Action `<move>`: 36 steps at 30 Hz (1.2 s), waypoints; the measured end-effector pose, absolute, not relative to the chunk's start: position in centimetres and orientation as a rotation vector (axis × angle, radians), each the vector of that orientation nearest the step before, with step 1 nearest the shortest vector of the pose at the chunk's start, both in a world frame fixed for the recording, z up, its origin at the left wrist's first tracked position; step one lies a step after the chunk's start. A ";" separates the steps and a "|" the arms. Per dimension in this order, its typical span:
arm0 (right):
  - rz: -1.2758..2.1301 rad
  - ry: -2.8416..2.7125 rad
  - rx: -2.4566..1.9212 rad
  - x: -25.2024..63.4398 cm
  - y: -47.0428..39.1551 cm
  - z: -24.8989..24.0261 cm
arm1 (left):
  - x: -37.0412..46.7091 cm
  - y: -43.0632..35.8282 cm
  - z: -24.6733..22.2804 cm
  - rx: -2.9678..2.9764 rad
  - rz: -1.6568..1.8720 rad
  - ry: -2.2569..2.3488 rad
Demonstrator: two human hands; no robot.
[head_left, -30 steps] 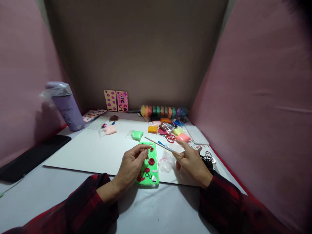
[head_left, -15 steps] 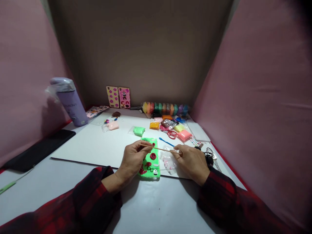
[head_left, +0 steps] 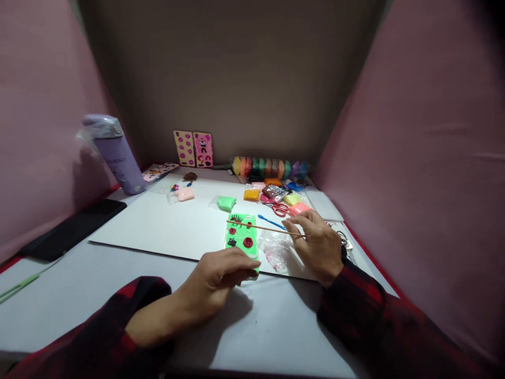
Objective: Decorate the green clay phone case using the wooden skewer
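Note:
A thin wooden stick [head_left: 265, 229] is held near one end by my right hand [head_left: 317, 245], its other end pointing left above the green case [head_left: 241, 237]. The case lies at the white board's front edge and bears red and black decorations. Over its lower end is my left hand [head_left: 221, 273], fingers bent and close together; what they hold or touch is hidden. Beside the case, under the stick, lies a crumpled clear plastic wrap [head_left: 276, 250]. A blue tool [head_left: 271, 221] rests just behind the stick.
Clay packets [head_left: 251, 195], red scissors [head_left: 280, 210] and a row of coloured clay [head_left: 270, 167] lie behind. Two decorated cases [head_left: 194, 149] lean on the back wall. A purple bottle [head_left: 120, 163] and black item [head_left: 73, 229] are left, keys [head_left: 344, 242] right.
My left hand has let go of the stick and moved down toward the case's lower end. My right hand still holds the stick. The view has shifted slightly.

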State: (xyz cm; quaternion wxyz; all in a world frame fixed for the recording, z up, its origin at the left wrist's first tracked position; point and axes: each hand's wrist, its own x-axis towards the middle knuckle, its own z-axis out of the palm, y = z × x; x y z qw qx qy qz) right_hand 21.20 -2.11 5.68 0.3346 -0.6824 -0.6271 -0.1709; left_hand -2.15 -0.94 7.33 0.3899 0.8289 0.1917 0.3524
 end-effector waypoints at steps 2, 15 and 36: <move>-0.439 -1.634 -1.751 21.2 -2.2 5.6 | -3.0 -1.9 7.1 2.173 0.844 0.534; -0.373 -1.642 -1.706 21.0 -2.3 5.4 | -1.9 -5.2 4.6 2.628 0.659 0.466; -0.346 -1.650 -1.672 21.1 -2.3 5.3 | -2.1 -3.4 7.6 2.641 0.817 0.697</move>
